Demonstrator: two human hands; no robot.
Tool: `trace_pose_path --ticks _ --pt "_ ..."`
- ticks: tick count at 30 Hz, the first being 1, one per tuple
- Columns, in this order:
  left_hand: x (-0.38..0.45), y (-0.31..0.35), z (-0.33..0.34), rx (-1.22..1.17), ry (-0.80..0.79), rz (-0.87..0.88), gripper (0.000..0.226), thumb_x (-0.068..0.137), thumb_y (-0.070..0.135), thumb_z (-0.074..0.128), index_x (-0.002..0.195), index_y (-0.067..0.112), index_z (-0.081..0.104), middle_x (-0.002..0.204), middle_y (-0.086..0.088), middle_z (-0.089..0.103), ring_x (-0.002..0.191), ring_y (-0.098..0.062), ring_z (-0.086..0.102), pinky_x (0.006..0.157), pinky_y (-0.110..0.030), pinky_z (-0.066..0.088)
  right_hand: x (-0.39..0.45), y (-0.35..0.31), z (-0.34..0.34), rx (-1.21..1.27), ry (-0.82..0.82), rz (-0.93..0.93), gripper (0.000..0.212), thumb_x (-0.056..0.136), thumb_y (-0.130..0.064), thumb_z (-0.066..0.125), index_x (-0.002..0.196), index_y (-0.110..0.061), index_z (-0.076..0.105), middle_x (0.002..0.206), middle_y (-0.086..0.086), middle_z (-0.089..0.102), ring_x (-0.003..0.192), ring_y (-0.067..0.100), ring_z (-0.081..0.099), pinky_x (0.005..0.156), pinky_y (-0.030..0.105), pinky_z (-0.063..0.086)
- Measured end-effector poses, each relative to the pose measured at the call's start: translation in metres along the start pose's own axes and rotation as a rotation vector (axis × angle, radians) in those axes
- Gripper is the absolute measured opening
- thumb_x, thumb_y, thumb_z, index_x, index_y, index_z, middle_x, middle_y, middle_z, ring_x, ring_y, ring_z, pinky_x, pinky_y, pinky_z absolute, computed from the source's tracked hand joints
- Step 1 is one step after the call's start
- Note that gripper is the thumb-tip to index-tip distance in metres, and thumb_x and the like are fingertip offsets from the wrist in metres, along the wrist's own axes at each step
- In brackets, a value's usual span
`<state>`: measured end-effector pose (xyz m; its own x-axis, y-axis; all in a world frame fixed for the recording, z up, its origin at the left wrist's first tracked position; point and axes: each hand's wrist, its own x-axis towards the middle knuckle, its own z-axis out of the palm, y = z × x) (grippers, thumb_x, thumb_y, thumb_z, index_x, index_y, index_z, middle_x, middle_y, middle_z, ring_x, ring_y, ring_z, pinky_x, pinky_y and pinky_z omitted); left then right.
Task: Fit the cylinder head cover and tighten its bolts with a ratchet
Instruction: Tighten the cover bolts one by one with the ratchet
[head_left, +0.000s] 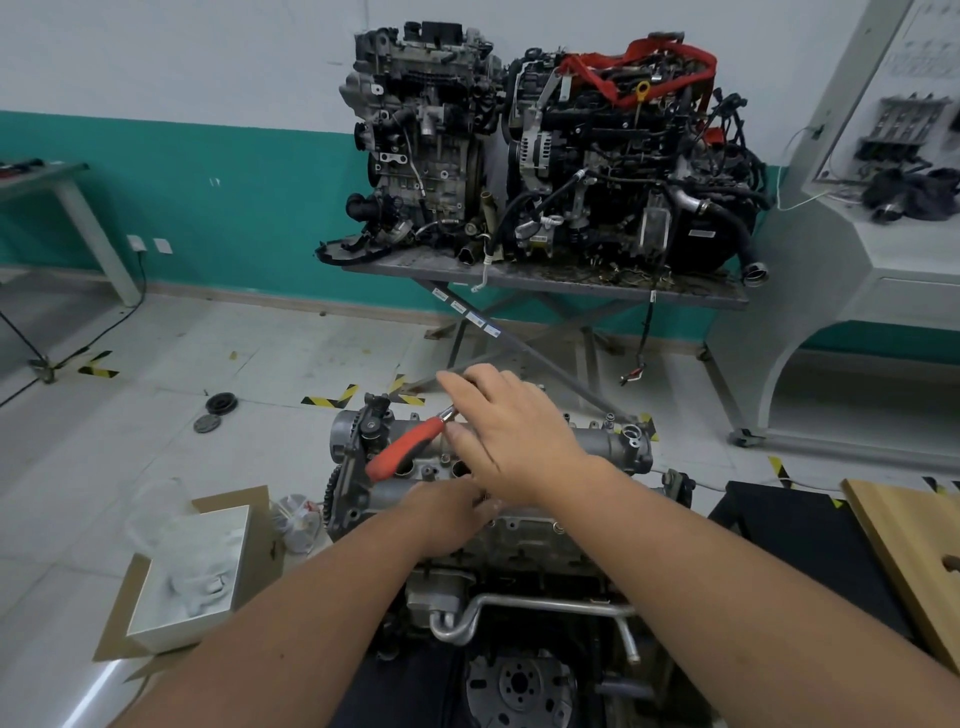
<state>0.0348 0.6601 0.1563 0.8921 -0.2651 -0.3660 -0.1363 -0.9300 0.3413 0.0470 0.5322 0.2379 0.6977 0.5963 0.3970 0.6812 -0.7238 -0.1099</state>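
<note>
Right hand (511, 441) fingers pinch the red-handled ratchet (408, 447) over the grey cover (597, 441); left hand (452, 512) fingers hidden.

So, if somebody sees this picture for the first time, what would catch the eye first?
Probably the two hands in the middle: the right hand is on a ratchet with a bright red handle, over the grey engine in front, and the left hand rests lower on it. Next, the two large engines on a metal table against the green and white wall behind.
</note>
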Motion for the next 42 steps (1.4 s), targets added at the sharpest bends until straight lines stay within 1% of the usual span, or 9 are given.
trace_pose_path --ticks 6,10,16,19,25,27,31,36,42 --pt "0.004 0.0 0.002 0.045 -0.022 -0.042 0.05 0.104 0.055 0.031 0.129 0.02 0.057 0.136 -0.006 0.058 0.123 -0.027 0.054 0.101 -0.039 0.04 0.006 0.004 -0.014 -0.046 -0.021 0.031 0.047 0.104 -0.046 0.03 0.13 -0.02 0.058 0.108 0.002 0.059 0.092 0.025 0.056 0.076 0.039 0.046" --pt "0.004 -0.005 0.003 0.024 -0.016 -0.017 0.05 0.103 0.057 0.033 0.139 0.028 0.052 0.151 -0.006 0.048 0.137 -0.024 0.046 0.107 -0.037 0.036 0.019 -0.009 -0.023 0.036 -0.081 0.272 0.04 0.104 -0.045 0.034 0.078 -0.024 0.057 0.072 -0.005 0.055 0.07 0.022 0.057 0.058 0.033 0.046" --pt "0.005 -0.007 0.008 0.029 0.025 -0.028 0.045 0.101 0.059 0.036 0.115 0.024 0.061 0.121 -0.003 0.063 0.118 -0.027 0.058 0.094 -0.036 0.04 0.017 -0.02 -0.032 1.66 -0.004 0.97 0.019 0.099 -0.011 0.052 0.082 -0.006 0.057 0.059 0.002 0.063 0.059 0.02 0.063 0.058 0.025 0.051" --pt "0.003 -0.006 0.007 0.013 0.033 -0.027 0.047 0.101 0.058 0.036 0.116 0.02 0.061 0.118 -0.003 0.064 0.111 -0.025 0.06 0.094 -0.038 0.044 0.014 -0.029 -0.017 1.921 0.32 1.06 0.023 0.095 -0.005 0.055 0.073 -0.012 0.058 0.064 0.002 0.067 0.075 0.019 0.06 0.067 0.025 0.042" --pt "0.005 -0.006 0.007 0.013 0.04 -0.032 0.042 0.103 0.048 0.04 0.121 0.017 0.06 0.128 -0.007 0.063 0.118 -0.026 0.058 0.097 -0.036 0.044 -0.003 -0.031 0.01 1.224 0.381 0.653 0.028 0.101 -0.039 0.049 0.124 -0.051 0.06 0.13 -0.03 0.056 0.115 -0.017 0.05 0.098 0.019 0.045" --pt "0.004 -0.006 0.009 -0.015 0.065 -0.033 0.039 0.103 0.042 0.042 0.124 0.015 0.06 0.128 -0.009 0.063 0.119 -0.028 0.058 0.099 -0.037 0.045 -0.005 -0.024 0.018 0.761 0.44 0.394 0.033 0.102 -0.034 0.05 0.132 -0.032 0.062 0.143 -0.013 0.051 0.129 0.001 0.047 0.106 0.029 0.04" --pt "0.006 -0.007 0.009 -0.061 0.078 -0.001 0.048 0.104 0.044 0.043 0.143 0.017 0.05 0.141 -0.01 0.056 0.129 -0.027 0.052 0.11 -0.043 0.04 0.0 -0.009 0.022 0.078 0.445 0.116 0.017 0.087 -0.01 0.074 0.104 -0.014 0.074 0.13 0.004 0.065 0.114 0.03 0.06 0.087 0.043 0.049" --pt "0.008 -0.004 0.007 -0.055 0.022 -0.044 0.046 0.102 0.055 0.039 0.113 0.018 0.064 0.12 -0.002 0.064 0.111 -0.022 0.059 0.093 -0.037 0.046 0.003 -0.002 0.005 -0.151 0.236 0.045 0.019 0.078 -0.004 0.07 0.095 -0.012 0.066 0.093 0.004 0.064 0.088 0.03 0.058 0.075 0.038 0.044" --pt "0.006 -0.003 0.007 -0.01 0.016 -0.036 0.044 0.103 0.056 0.034 0.12 0.025 0.06 0.139 -0.007 0.058 0.131 -0.023 0.051 0.098 -0.036 0.039 -0.007 0.008 -0.009 -0.148 -0.03 0.107 0.055 0.101 -0.05 0.03 0.146 -0.018 0.035 0.112 0.006 0.051 0.099 0.027 0.047 0.087 0.042 0.039"
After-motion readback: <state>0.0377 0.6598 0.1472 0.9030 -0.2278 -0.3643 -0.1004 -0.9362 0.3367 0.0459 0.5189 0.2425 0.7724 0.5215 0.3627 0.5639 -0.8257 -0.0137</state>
